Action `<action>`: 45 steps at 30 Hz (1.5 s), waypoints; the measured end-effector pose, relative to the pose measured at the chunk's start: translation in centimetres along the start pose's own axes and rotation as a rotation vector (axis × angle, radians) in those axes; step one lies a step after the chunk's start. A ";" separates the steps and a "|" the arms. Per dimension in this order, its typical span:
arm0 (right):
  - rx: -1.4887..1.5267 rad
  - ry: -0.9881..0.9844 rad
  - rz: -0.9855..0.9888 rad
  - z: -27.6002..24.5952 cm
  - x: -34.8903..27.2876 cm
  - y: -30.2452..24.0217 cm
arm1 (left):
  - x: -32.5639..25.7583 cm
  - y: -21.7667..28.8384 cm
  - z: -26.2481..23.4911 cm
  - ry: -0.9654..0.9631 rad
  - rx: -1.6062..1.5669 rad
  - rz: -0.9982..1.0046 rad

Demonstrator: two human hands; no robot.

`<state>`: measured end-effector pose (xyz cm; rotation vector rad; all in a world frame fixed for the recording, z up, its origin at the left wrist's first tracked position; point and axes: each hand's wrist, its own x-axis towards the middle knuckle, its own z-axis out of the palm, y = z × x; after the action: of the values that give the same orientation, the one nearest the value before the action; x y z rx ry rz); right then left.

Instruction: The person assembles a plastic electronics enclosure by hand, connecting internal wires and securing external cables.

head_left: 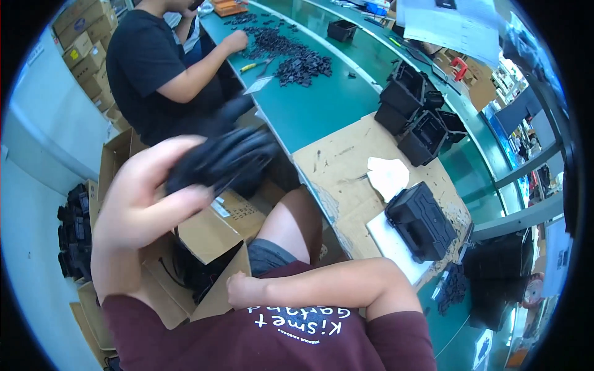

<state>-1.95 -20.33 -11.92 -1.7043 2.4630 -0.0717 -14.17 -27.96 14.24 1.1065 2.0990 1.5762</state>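
Observation:
My left hand [154, 185] is raised at the left, its thumb and fingers closed around a dark black bundle [226, 161] with ridged, strand-like lines. Motion blurs the bundle, so its exact kind is unclear. Below it stands an open cardboard box [213, 235] with black items inside, partly hidden by its flaps. Across my lap lies my right forearm, and my right hand [244, 290] is closed at the edge of a cardboard flap [216, 297], apparently gripping it. On the bench to the right, a black hard plastic case [421, 221] rests on a white pad [396, 247].
A co-worker [151, 74] sits at the far left, one hand by heaped small black parts [303, 65] on the green bench [284, 111]. Black open boxes [424, 133] and a white cloth [388, 176] rest on or beside the cardboard sheet [334, 161]. Black pieces [74, 229] are stacked leftward.

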 end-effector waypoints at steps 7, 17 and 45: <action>0.172 -0.001 0.018 -0.1 0.5 0.0 | 14.5 -7.6 11.7 -0.169 0.836 0.500; -0.052 0.110 -0.110 -1.9 -2.6 2.0 | -3.4 -12.1 -2.3 0.670 0.682 0.740; -0.355 0.089 -0.211 -1.1 1.1 1.4 | -21.8 -59.2 12.5 0.202 0.096 -0.437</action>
<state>-3.79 -20.87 -11.10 -2.1427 2.4617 0.2902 -15.53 -41.37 -48.65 0.4758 2.3621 1.4307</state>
